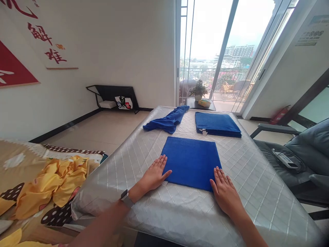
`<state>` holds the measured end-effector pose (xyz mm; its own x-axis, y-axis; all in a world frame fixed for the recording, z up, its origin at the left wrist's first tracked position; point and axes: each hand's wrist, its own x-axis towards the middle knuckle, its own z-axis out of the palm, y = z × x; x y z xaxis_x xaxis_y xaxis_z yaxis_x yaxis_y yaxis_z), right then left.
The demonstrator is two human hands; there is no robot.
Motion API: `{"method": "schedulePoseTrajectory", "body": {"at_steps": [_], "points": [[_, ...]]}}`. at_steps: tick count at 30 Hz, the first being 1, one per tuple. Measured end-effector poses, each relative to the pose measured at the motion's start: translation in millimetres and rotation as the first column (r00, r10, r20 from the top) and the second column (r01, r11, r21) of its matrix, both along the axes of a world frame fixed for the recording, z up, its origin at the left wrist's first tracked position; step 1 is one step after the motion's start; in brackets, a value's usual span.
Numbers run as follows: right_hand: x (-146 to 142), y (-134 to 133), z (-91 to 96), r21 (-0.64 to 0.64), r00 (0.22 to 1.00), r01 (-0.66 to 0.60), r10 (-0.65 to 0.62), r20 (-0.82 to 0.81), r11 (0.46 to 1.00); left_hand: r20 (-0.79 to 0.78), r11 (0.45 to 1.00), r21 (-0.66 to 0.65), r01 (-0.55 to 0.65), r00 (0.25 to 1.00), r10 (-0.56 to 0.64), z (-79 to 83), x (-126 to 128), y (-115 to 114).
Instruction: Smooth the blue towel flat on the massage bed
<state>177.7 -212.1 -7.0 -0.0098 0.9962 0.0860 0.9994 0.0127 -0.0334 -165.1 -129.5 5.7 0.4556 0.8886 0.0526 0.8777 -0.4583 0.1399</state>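
A folded blue towel (191,161) lies flat in the middle of a silver quilted mattress (257,192). My left hand (155,174) rests flat at its near left corner, fingers stretched and touching the towel's edge. My right hand (224,190) lies flat at the near right corner, fingers out against the cloth. Neither hand holds anything. A watch (126,198) is on my left wrist. Farther back, a stack of folded blue towels (217,124) sits on the right and a crumpled blue towel (168,120) on the left.
A bed with a yellow patterned cover (38,181) is at the left. A grey chair (295,157) with a remote (285,159) stands on the right. A small table with a potted plant (198,90) is beyond the mattress, by glass balcony doors. A black shelf (113,94) stands against the far wall.
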Motion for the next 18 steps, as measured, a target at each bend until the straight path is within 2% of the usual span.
{"method": "schedulePoseTrajectory", "body": {"at_steps": [3, 6, 9, 11, 12, 13, 15, 18], "points": [[-4, -7, -4.9, -0.053, 0.999, 0.053, -0.053, -0.007, 0.997, -0.044, 0.999, -0.043, -0.013, 0.999, 0.011, 9.8, 6, 1], [-8, -7, -3.0, -0.072, 0.998, 0.061, -0.061, 0.005, 0.996, -0.048, 0.999, -0.030, 0.027, 0.998, -0.029, 20.7, 37, -4], [-8, -6, 0.2, -0.070, 0.998, 0.062, -0.061, 0.015, 0.996, 0.027, 0.962, -0.008, 0.273, 0.962, -0.273, 28.1, 92, -16], [-7, -7, 0.7, -0.066, 0.999, 0.051, -0.049, 0.020, 0.997, 0.077, 0.885, -0.009, 0.465, 0.883, -0.463, 29.6, 130, -25], [-7, -8, 0.6, -0.066, 0.999, 0.033, -0.032, 0.020, 0.997, 0.100, 0.856, 0.000, 0.517, 0.852, -0.514, 29.1, 147, -29], [-6, -9, 0.4, -0.069, 1.000, 0.014, -0.013, 0.020, 0.998, 0.120, 0.838, 0.014, 0.545, 0.831, -0.543, 28.0, 161, -31], [-5, -10, 0.4, -0.077, 0.999, -0.022, 0.024, 0.023, 0.997, 0.145, 0.839, 0.047, 0.543, 0.827, -0.543, 24.3, 178, -35], [-6, -10, 2.1, -0.080, 0.999, -0.023, 0.025, 0.024, 0.997, 0.141, 0.846, 0.056, 0.531, 0.834, -0.533, 18.1, 176, -35]]}}
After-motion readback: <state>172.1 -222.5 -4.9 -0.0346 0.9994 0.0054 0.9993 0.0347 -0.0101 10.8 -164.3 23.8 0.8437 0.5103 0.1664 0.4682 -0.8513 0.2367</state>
